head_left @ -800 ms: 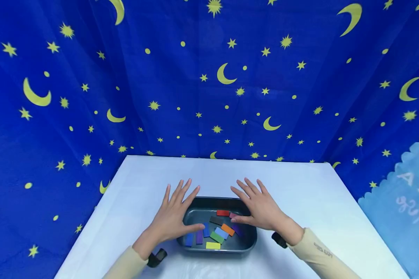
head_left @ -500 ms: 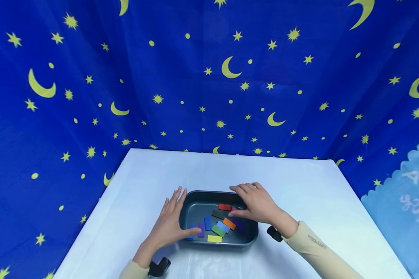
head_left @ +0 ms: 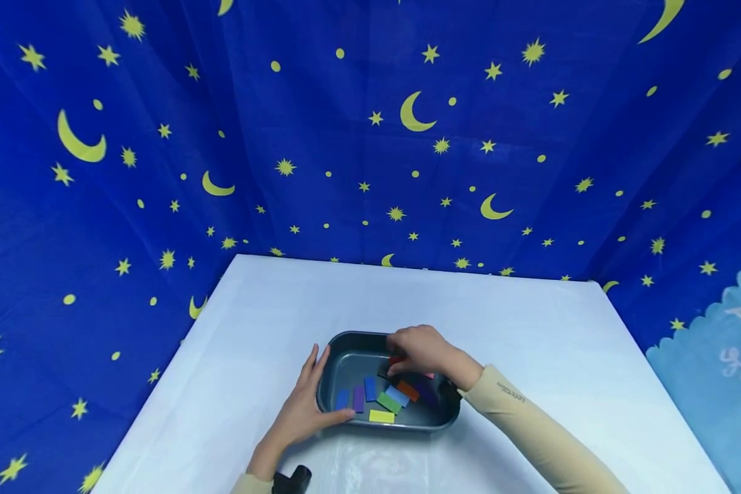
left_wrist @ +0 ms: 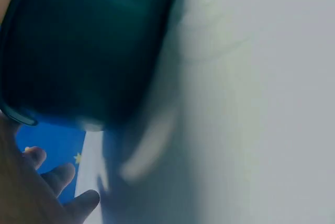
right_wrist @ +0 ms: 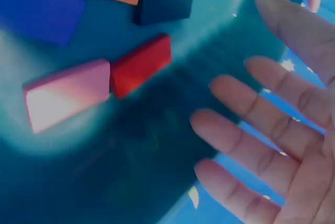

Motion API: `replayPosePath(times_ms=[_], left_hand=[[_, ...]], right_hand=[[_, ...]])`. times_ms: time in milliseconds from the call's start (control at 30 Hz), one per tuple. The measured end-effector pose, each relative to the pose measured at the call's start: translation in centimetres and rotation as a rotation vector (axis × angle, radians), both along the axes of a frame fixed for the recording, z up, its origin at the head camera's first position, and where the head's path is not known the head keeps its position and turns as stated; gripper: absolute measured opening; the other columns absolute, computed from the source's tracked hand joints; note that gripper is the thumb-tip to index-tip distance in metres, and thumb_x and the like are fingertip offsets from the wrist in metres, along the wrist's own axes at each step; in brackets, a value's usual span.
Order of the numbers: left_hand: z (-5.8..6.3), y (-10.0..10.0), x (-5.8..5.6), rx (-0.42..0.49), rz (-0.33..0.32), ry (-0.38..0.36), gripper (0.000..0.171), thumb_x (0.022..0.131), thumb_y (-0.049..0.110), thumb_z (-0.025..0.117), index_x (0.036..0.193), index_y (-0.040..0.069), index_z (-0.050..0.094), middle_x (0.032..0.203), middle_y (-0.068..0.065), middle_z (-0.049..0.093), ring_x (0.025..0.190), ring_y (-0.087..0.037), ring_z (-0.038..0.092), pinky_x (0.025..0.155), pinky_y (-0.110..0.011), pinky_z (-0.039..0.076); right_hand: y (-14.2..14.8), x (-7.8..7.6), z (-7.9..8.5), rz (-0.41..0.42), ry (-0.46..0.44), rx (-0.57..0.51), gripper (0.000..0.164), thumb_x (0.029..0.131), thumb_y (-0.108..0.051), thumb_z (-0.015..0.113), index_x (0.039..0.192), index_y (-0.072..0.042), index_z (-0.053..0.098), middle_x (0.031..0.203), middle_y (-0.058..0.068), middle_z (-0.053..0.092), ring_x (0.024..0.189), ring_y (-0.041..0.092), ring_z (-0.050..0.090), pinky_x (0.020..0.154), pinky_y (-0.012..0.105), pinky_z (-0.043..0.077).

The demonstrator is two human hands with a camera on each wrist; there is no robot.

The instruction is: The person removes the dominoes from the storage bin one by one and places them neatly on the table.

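Observation:
A dark grey rectangular tray (head_left: 401,427) stands on the white table with several coloured blocks inside. My left hand (head_left: 302,405) is at its left end, thumb over the near rim and fingers straight along the outside; the left wrist view shows the tray wall (left_wrist: 84,51) above spread fingertips. Over the tray's far right part reaches my right hand (head_left: 422,351). In the right wrist view its fingers are apart and hold nothing, near a red block (right_wrist: 141,66), a pink block (right_wrist: 68,96) and a black block (right_wrist: 166,5). In the head view this hand partly covers those blocks.
Yellow (head_left: 381,416), green (head_left: 388,403), orange (head_left: 407,391), light blue (head_left: 398,394) and purple (head_left: 359,399) blocks lie in the tray, with blue blocks at its left. A blue curtain (head_left: 333,123) with stars and moons hangs behind the white table (head_left: 500,315).
My right hand has moved left and down into the tray, its fingers now pointing downward. My left hand has come against the tray's left end. The head view has shifted slightly.

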State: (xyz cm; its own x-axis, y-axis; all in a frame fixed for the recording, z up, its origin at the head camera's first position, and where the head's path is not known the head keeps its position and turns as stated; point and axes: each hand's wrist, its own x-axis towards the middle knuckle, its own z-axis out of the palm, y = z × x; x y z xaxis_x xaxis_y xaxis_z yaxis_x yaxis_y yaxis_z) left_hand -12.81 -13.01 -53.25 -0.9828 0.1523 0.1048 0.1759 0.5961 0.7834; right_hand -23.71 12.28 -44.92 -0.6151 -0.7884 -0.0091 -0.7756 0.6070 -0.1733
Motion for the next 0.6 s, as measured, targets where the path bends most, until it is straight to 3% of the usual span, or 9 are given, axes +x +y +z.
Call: replayPosePath(times_ms=[133,300,600], left_hand=[[-0.4,0.0,-0.3,0.064,-0.011,0.012,0.109,0.070,0.051,0.079,0.153,0.035,0.010,0.158,-0.007,0.003,0.137,-0.041,0.016,0.095,-0.066,0.029],[-1.1,0.2,-0.8,0.167,-0.041,0.057,0.104,0.071,0.043,0.080,0.153,0.029,0.016,0.156,-0.018,0.006,0.136,-0.046,0.015,0.095,-0.069,0.023],[-2.5,0.4,-0.1,0.258,-0.009,0.059,0.101,0.071,0.034,0.080,0.151,0.029,0.020,0.154,-0.022,0.010,0.135,-0.048,0.014,0.094,-0.073,0.017]], right_hand=[[-0.9,-0.6,-0.9,0.061,-0.075,0.052,0.033,0.076,-0.029,0.080,0.102,-0.012,0.068,0.085,-0.004,0.062,0.071,0.007,0.054,0.065,0.028,0.047],[-2.0,-0.6,-1.8,0.133,-0.033,0.129,0.041,0.078,-0.022,0.080,0.117,-0.019,0.067,0.097,-0.002,0.058,0.080,0.009,0.055,0.072,0.027,0.049],[-3.2,0.1,-3.8,0.233,0.078,0.134,0.032,0.078,-0.018,0.078,0.109,-0.027,0.072,0.095,-0.006,0.058,0.078,0.004,0.054,0.065,0.020,0.046]])
